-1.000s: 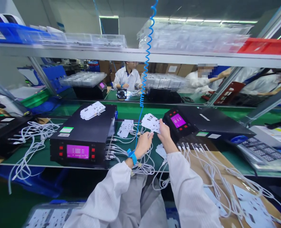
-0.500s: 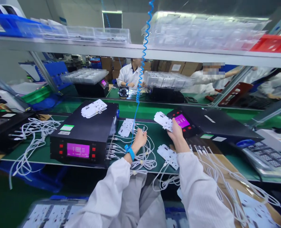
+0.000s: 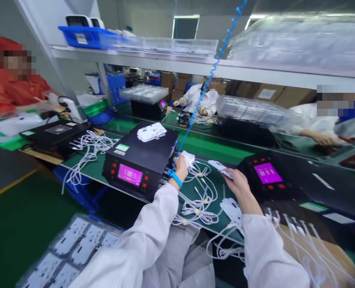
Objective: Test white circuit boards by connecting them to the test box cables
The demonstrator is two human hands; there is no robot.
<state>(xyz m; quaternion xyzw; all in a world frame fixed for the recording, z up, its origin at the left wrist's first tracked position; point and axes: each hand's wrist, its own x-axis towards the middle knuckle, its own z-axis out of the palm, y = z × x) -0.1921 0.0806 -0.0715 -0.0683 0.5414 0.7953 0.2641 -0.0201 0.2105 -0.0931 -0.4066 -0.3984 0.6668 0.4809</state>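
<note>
My left hand (image 3: 181, 165), with a blue wrist strap and a coiled blue cord, is closed on a white flat board (image 3: 188, 157) lying beside the black tester box (image 3: 141, 158) with a purple screen. My right hand (image 3: 236, 183) grips another white flat board (image 3: 222, 167) by its edge, holding it low over the green mat. A tangle of white cables (image 3: 201, 196) lies between both hands. A further white board (image 3: 233, 209) rests near my right forearm.
A second black tester (image 3: 270, 178) with a purple screen stands to the right. A stack of white boards (image 3: 152, 132) lies on the left tester. A tray of boards (image 3: 72, 252) sits at the lower left. Other people work across the bench and at the far left.
The view has swung left. My left hand reached forward onto a white board by the left tester. My right hand lowered its board toward the mat.
</note>
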